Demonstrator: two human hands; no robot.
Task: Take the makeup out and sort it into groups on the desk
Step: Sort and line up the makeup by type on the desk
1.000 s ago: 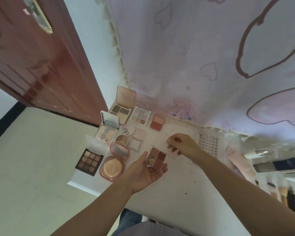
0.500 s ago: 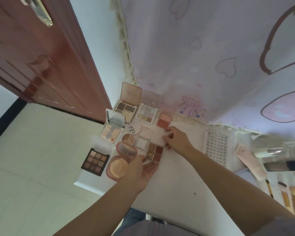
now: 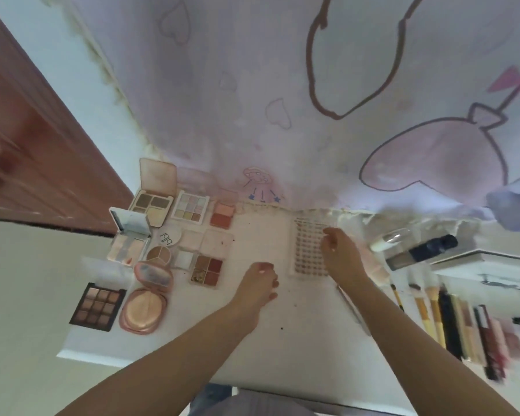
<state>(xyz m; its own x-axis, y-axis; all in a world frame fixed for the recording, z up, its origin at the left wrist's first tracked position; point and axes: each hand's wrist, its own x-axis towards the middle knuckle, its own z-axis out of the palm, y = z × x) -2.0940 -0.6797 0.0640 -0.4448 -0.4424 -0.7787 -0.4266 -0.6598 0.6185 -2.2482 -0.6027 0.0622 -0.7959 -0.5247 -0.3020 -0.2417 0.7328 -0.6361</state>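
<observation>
Both hands empty, fingers loosely curled: left hand (image 3: 260, 283) over bare white surface (image 3: 282, 349), right hand (image 3: 339, 253) above lash tray (image 3: 308, 250). Four-pan red palette (image 3: 207, 270) lies flat among palettes at left; brushes (image 3: 433, 313) lined right.

2 bare forearms come up from the bottom edge, no sleeves on either, no watch or bands at the wrists. The left hand (image 3: 260, 283) shows pinkish-red polish on the fingernails. The right hand (image 3: 339, 253) is too blurred to read its nails. Down at the bottom centre there's a strip of grey fabric (image 3: 264, 405) with a patch of blue denim (image 3: 213, 394) beside it, the person's clothing.
</observation>
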